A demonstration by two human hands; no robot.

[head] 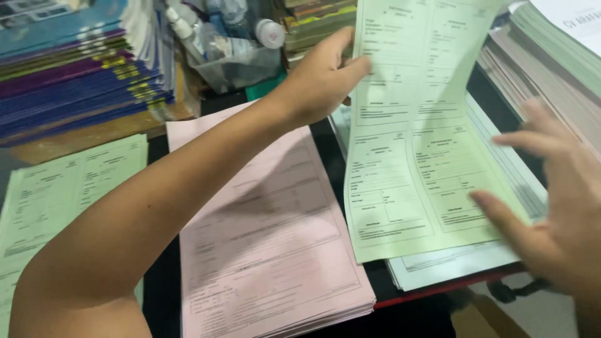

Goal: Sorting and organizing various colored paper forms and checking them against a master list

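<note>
a green sheet pile [56,194] lies at the left, cut off by the frame edge. beside it sits a pink form stack [269,250], partly hidden by the forearm. the left hand [322,78] pinches the lifted green form [413,125], its top cropped. the right hand [557,206], blurred, fingers spread, touches that form's lower corner.

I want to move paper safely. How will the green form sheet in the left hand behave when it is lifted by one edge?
The green sheet is probably floppy: it bends where the left hand lifts its edge. It seems very light, as the fingers pinch it alone. It may slide easily over the white stack under it.
</note>
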